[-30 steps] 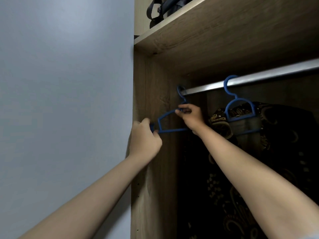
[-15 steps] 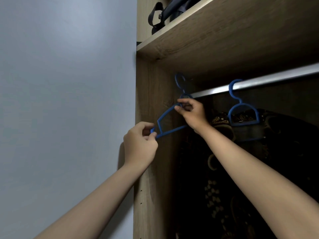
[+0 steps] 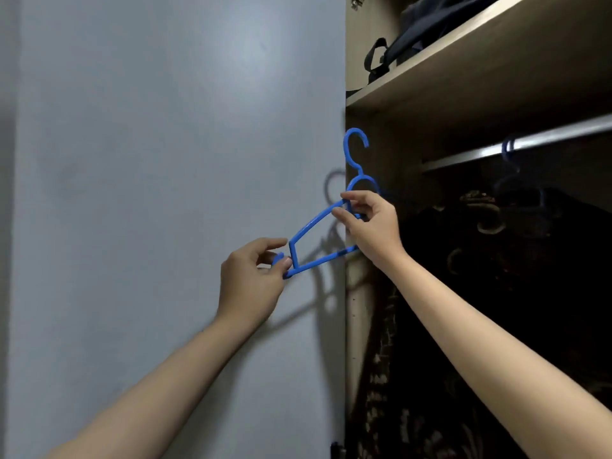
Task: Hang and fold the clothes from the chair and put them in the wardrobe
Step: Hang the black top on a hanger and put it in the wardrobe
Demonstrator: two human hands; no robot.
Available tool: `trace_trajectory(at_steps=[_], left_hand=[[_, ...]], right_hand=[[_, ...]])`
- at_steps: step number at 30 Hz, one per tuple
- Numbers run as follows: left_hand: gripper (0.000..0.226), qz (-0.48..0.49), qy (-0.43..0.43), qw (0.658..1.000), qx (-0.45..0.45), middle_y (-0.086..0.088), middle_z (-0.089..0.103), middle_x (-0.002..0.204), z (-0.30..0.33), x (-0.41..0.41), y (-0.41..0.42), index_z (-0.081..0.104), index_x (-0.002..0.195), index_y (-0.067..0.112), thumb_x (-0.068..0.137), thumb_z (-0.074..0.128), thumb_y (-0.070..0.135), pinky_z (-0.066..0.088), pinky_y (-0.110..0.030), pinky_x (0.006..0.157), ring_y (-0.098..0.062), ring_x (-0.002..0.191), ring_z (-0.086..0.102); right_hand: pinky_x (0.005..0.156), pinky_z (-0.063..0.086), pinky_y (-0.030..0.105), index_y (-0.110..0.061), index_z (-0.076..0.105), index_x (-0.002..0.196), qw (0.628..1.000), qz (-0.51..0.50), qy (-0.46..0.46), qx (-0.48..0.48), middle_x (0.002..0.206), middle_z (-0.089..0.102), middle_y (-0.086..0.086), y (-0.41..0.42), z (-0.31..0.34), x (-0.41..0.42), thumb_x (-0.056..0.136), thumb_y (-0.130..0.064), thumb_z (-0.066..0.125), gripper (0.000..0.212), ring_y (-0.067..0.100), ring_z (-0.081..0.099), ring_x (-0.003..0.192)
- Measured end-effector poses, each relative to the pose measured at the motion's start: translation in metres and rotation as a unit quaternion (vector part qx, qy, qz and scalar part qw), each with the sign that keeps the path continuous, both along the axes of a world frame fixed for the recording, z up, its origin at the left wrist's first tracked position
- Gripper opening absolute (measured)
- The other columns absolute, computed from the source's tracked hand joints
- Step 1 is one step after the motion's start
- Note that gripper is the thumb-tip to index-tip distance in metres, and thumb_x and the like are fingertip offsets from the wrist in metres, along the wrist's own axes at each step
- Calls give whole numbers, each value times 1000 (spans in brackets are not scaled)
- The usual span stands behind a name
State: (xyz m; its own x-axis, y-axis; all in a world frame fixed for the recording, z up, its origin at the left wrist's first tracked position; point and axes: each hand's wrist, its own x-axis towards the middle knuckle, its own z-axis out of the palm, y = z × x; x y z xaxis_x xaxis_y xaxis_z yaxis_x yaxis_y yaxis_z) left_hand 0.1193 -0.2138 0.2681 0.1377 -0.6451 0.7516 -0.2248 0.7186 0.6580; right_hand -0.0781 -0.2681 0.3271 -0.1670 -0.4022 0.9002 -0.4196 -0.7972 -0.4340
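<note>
- Two hands are up in front of us, both on one blue plastic hanger (image 3: pixel 311 225): our left hand (image 3: pixel 253 283) pinches its lower left tip between thumb and fingers, and our right hand (image 3: pixel 372 226) pinches it just under the neck loop.
- One hanger, then, is held free in the air, tilted with its left end low and its hook up, level with the front edge of the wardrobe (image 3: pixel 356 326) side panel and well apart from the rail.
- One pale grey wall (image 3: pixel 149 193) fills the left of the view, carrying the hanger's shadow.
- One second blue hanger (image 3: pixel 511 167) hangs on the metal rail (image 3: pixel 530 144) deeper inside, to the right.
- One dark patterned garment (image 3: pixel 480 276) hangs below that hanger, filling the shadowed compartment; we cannot tell whether more clothes hang behind it.
- One wooden shelf (image 3: pixel 480 74) runs above the rail.
- One dark bag (image 3: pixel 424 28) with a strap lies on that shelf, farthest from us.
</note>
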Motion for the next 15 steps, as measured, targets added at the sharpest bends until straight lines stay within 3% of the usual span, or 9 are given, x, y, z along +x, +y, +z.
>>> trace_trajectory(at_steps=[3,9,12,15], left_hand=[[28,20,-7,999,39,-4,66,78,-14,56,52,70,105,21,81,69,7,57,-32,69,-19,71,71],[22,132,-10,987,93,-7,70,77,-41,176,170,71,97,24,83,66,8,53,-23,57,-19,63,68],[22,191,2,972,134,-2,67,72,-55,236,227,71,98,19,85,64,4,50,-18,51,-10,52,58],[22,234,41,953,189,-5,68,75,-67,294,281,68,99,15,88,58,0,48,-23,53,-4,47,57]], right_hand=[[75,49,15,-17,67,105,999,45,2,28,97,66,-7,38,-21,58,78,-22,77,29,6,60,88],[74,50,17,-18,67,106,987,140,34,72,102,66,-4,112,-67,193,79,-27,76,31,7,61,94],[81,52,21,-21,65,108,974,198,70,84,106,65,-5,150,-90,265,79,-28,76,32,8,61,98],[82,50,18,-24,64,108,956,259,108,82,107,62,-6,188,-109,332,80,-29,75,31,6,59,100]])
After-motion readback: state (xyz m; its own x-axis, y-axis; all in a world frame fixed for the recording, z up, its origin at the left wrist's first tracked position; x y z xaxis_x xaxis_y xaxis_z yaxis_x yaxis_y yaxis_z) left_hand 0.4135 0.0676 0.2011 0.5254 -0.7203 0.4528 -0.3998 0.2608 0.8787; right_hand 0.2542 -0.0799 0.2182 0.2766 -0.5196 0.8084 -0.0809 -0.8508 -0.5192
